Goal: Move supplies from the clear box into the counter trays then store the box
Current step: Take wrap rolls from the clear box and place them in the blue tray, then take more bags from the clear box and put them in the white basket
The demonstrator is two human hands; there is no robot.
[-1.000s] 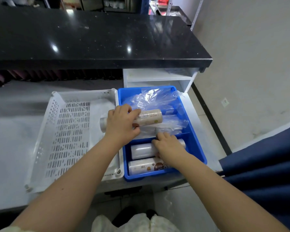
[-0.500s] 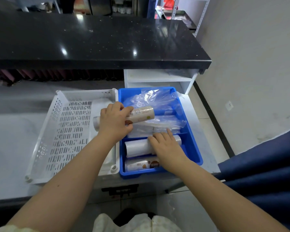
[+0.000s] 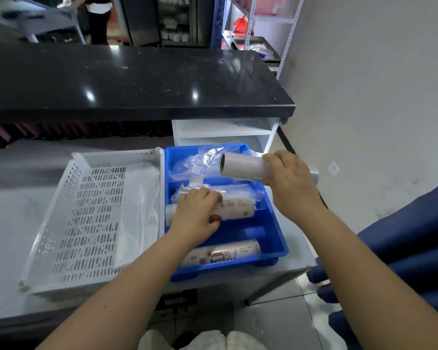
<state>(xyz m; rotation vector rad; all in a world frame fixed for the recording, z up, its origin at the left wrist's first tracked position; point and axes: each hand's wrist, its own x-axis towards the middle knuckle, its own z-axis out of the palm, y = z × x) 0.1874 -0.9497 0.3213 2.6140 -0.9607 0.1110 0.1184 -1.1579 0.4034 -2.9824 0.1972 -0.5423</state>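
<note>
Grey worktop point(image 3: 8, 223) carries white tray point(image 3: 61, 223) beside blue tray point(image 3: 276, 238). Left hand point(image 3: 195, 213) grips a printed roll point(image 3: 234, 209) in mid compartment; right hand point(image 3: 288, 180) holds a plain roll point(image 3: 240, 168) above it. Lay rolls parallel w/ dividers, clear of loose plastic bags point(image 3: 200, 162).

Glossy blue plastic tray point(image 3: 276, 231)

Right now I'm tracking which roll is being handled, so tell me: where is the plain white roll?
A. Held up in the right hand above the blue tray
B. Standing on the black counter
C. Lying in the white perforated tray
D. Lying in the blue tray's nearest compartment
A: the right hand grips the plain white roll, lifted above the blue tray.
</note>
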